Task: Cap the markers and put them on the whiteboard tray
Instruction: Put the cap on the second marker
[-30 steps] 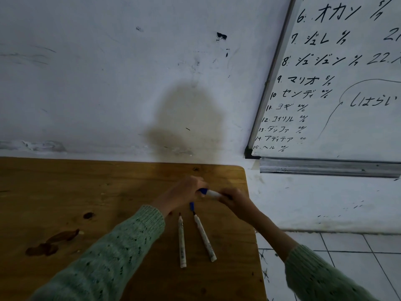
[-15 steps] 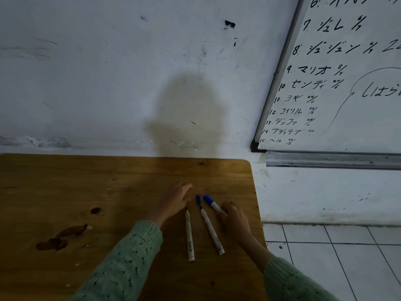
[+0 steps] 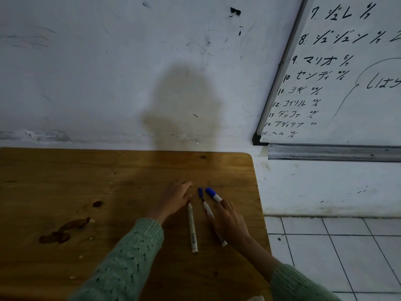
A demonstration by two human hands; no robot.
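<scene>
Tray holds nothing; three markers lie left of it on the table.
Your left hand lies spread, your right hand loosely open, covering much of the capped marker.

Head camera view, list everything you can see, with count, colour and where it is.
Capped marker: one, white with blue cap, table, rightmost, partly under the right hand.
Uncapped markers: two, white, table, one left, one middle.
Loose cap: one, blue, just beyond the middle marker's tip.
Table: one, brown wood, against the wall.
Whiteboard: one, white with black writing, upper right.
Whiteboard tray: one, grey metal, under the board.
Floor tiles: white, lower right.
Left hand: open, flat on table.
Right hand: open, over the markers.
</scene>
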